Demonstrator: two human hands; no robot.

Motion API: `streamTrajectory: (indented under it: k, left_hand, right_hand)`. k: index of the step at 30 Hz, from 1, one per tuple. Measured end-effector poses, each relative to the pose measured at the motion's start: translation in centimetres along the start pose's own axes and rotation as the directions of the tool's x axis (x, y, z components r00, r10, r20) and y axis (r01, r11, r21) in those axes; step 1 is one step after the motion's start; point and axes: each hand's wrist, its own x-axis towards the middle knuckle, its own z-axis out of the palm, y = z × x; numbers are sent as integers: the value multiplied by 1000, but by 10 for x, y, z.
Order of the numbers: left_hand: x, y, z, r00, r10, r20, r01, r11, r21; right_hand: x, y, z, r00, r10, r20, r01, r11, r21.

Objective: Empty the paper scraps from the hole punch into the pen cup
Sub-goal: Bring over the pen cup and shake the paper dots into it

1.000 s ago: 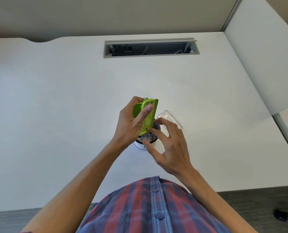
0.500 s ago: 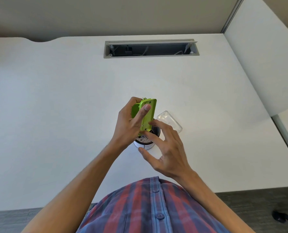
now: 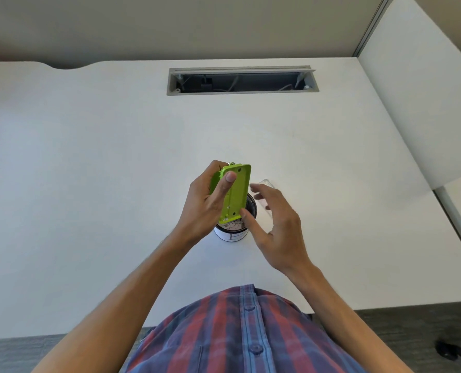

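My left hand (image 3: 205,203) grips a lime-green hole punch (image 3: 237,192) and holds it upright, underside toward me, over a white pen cup (image 3: 230,234) on the desk. Small white paper scraps (image 3: 233,224) lie inside the cup and cling to the punch's lower end. My right hand (image 3: 275,224) hovers just right of the punch with fingers spread, and its thumb tip is near the punch's lower edge. It holds nothing. A clear plastic cover (image 3: 265,184) lies on the desk behind my right hand, mostly hidden by the fingers.
The white desk (image 3: 89,170) has an open cable tray slot (image 3: 241,80) at the back. A white partition (image 3: 423,103) runs along the right side. My plaid shirt (image 3: 245,335) fills the bottom of the view, and a dark object (image 3: 448,351) sits on the floor at lower right.
My right hand has pulled away from the punch's lower end, moving right and up with fingers spread. The left hand keeps the punch over the cup, nearly still.
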Motion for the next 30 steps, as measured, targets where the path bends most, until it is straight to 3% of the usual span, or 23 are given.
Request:
streamTrajectory:
  k: [3, 7, 17, 30]
  left_hand:
    - [-1, 1, 3, 999, -5, 35, 5, 1000, -20]
    - [2, 4, 4, 1000, -19, 21, 20, 998, -52]
    - [4, 5, -13, 994, -26, 107, 25, 1000, 11]
    - [-17, -9, -16, 990, -77, 117, 77, 997, -2]
  right_hand:
    - [11, -7, 0, 990, 134, 51, -142, 958, 250]
    - [19, -11, -1, 980, 188, 69, -199, 893, 404]
    - [23, -14, -2, 970, 235, -56, -199, 907, 370]
    - [19, -12, -2, 962, 270, -48, -230, 888, 399]
